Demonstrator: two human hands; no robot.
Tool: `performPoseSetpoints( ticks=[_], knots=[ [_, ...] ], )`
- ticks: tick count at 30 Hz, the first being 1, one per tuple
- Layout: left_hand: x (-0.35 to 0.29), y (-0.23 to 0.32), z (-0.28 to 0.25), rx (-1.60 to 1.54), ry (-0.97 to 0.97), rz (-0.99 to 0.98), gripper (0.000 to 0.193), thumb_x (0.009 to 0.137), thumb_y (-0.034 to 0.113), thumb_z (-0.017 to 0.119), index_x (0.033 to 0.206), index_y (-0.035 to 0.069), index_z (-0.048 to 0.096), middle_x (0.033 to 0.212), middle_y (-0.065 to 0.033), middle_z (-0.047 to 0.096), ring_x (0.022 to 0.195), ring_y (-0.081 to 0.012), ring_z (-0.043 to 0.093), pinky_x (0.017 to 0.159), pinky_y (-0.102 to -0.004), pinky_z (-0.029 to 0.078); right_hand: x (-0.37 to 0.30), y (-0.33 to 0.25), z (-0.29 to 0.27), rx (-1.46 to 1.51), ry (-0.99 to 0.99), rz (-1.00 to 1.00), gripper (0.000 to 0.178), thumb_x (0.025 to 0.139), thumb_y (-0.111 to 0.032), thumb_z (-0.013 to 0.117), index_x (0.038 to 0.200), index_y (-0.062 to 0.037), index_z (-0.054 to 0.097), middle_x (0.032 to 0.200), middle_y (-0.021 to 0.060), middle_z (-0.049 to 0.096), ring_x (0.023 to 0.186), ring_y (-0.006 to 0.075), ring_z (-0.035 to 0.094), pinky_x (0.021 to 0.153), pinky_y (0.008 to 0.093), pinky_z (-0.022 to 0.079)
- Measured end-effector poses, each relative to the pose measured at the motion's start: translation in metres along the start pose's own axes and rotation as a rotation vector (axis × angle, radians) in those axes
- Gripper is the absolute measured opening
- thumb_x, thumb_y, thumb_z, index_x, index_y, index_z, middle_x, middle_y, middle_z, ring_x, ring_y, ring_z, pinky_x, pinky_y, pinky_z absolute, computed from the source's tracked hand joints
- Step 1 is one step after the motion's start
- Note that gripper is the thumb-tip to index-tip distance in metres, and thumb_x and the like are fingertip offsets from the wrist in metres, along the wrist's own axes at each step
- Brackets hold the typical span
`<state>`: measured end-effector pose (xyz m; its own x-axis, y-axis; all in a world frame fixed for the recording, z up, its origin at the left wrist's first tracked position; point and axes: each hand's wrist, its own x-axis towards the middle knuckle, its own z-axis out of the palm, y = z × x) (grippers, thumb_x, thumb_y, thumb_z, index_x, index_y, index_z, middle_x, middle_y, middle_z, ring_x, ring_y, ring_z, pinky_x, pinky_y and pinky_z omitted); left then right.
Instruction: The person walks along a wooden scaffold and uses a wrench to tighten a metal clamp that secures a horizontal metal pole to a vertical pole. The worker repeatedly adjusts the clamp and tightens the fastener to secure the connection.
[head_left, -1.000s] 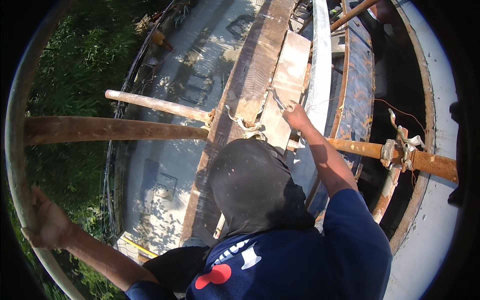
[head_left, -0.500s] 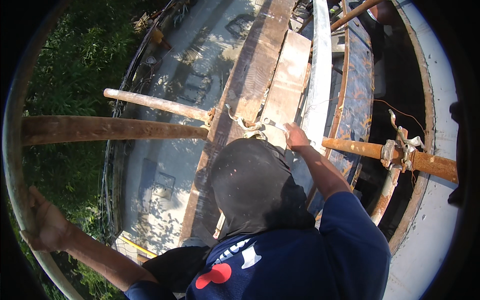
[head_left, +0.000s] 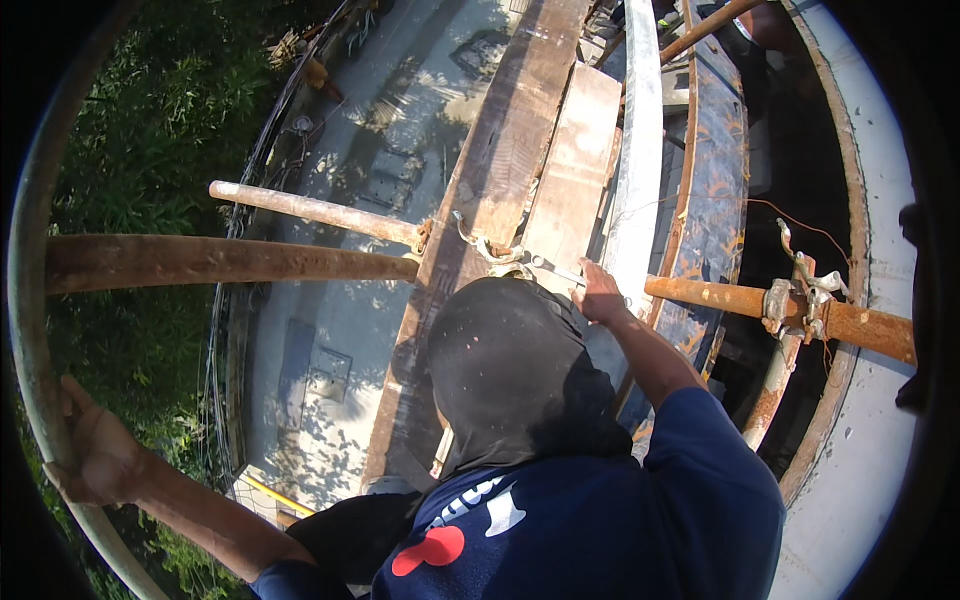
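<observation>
My left hand (head_left: pixel 105 455) is closed around the upright scaffold tube (head_left: pixel 28 330) at the far left, which looks curved in this view. In front of me, my right hand (head_left: pixel 602 298) grips a metal spanner (head_left: pixel 557 268). The spanner's far end reaches to a scaffold coupler (head_left: pixel 505 262) with a raised metal arm, beside the planks. A rounded shape in black cloth (head_left: pixel 510 370) covers the middle of the view and hides part of the coupler. Whether the spanner sits on a nut, I cannot tell.
Rusty tubes (head_left: pixel 230 262) stick out leftward over the paved ground (head_left: pixel 330 290) far below. Planks (head_left: pixel 500 160) run away from me beside a pale metal tube (head_left: pixel 640 150). More couplers (head_left: pixel 800 305) join tubes near the white wall edge (head_left: pixel 875 250). Trees (head_left: pixel 140 140) stand at left.
My right hand and the spanner have shifted slightly toward me and to the right, and the spanner's angle has changed. My left hand stays on the upright tube.
</observation>
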<state>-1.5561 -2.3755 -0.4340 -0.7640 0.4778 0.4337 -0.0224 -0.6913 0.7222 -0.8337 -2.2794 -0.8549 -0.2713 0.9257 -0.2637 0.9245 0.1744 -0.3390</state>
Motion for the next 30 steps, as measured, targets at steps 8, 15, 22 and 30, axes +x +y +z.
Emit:
performPoseSetpoints(
  ticks=[8,15,22,30],
  knots=[
    [0.001,0.004,-0.009,-0.034,-0.028,-0.054,0.075,0.075,0.036,0.079,0.119,-0.020,0.055,0.112,-0.0276,0.058,0.104,-0.0360,0.056,0.114,-0.0564,0.039,0.008,-0.029,-0.025,-0.066,-0.100,0.109,0.080,0.088,-0.042,0.073,0.149,-0.0020,0.041,0.134,0.0237,0.055,0.127,0.0400,0.052,0.109,0.0490,0.040],
    [-0.002,0.003,-0.006,-0.012,-0.057,-0.024,0.076,0.075,0.034,0.080,0.122,-0.020,0.054,0.115,-0.0282,0.057,0.103,-0.0358,0.055,0.113,-0.0561,0.040,0.027,-0.078,-0.041,-0.025,0.079,-0.138,0.074,0.085,-0.046,0.074,0.141,-0.0037,0.051,0.133,0.0180,0.055,0.127,0.0368,0.049,0.108,0.0483,0.040],
    [-0.008,0.002,0.006,-0.011,-0.009,-0.033,0.073,0.081,0.038,0.075,0.122,-0.019,0.056,0.115,-0.0281,0.060,0.102,-0.0355,0.056,0.113,-0.0561,0.041,0.075,-0.139,-0.028,0.079,0.082,-0.214,0.082,0.084,-0.044,0.076,0.146,0.0003,0.044,0.133,0.0237,0.054,0.126,0.0398,0.053,0.106,0.0478,0.045],
    [-0.017,-0.006,0.006,-0.025,-0.104,-0.018,0.065,0.093,0.040,0.064,0.126,-0.016,0.058,0.110,-0.0258,0.066,0.105,-0.0359,0.064,0.114,-0.0552,0.043,0.112,-0.170,-0.016,0.041,-0.337,0.003,0.063,0.080,-0.035,0.080,0.128,0.0011,0.062,0.126,0.0262,0.060,0.123,0.0447,0.059,0.102,0.0515,0.051]
  ],
)
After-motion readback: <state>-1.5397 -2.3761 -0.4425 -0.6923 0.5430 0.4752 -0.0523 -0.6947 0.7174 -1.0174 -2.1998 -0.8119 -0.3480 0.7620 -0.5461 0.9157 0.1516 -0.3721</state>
